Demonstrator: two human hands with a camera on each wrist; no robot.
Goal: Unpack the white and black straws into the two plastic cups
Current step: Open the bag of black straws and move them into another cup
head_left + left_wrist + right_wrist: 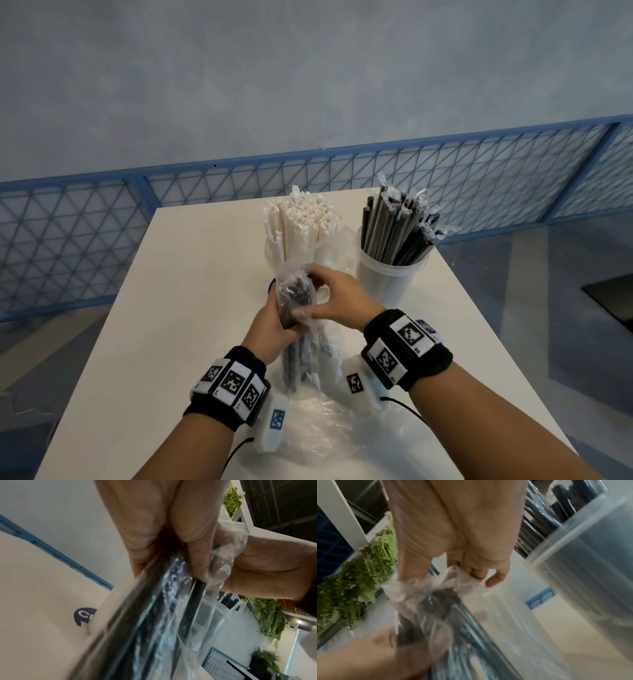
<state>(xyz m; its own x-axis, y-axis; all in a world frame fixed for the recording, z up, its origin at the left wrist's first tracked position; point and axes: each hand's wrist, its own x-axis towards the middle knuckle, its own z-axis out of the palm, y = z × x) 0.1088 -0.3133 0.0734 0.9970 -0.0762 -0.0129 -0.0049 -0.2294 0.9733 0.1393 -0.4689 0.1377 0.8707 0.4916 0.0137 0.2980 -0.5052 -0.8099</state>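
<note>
A clear plastic bag (301, 329) of black straws (294, 301) stands upright at the table's middle. My left hand (270, 318) grips the bundle (154, 608) through the film near its top. My right hand (332, 291) pinches the bag's open mouth (436, 586) from the right. Behind them a plastic cup (274, 253) holds white straws (305, 216). To its right a second plastic cup (387, 277) holds wrapped black straws (397, 226), and that second cup (583, 563) fills the right of the right wrist view.
The white table (171, 291) ends close behind the cups, with a blue mesh fence (479, 171) beyond. Loose clear film (318, 428) lies on the table between my forearms. A purple round sticker (84, 615) shows on the table in the left wrist view.
</note>
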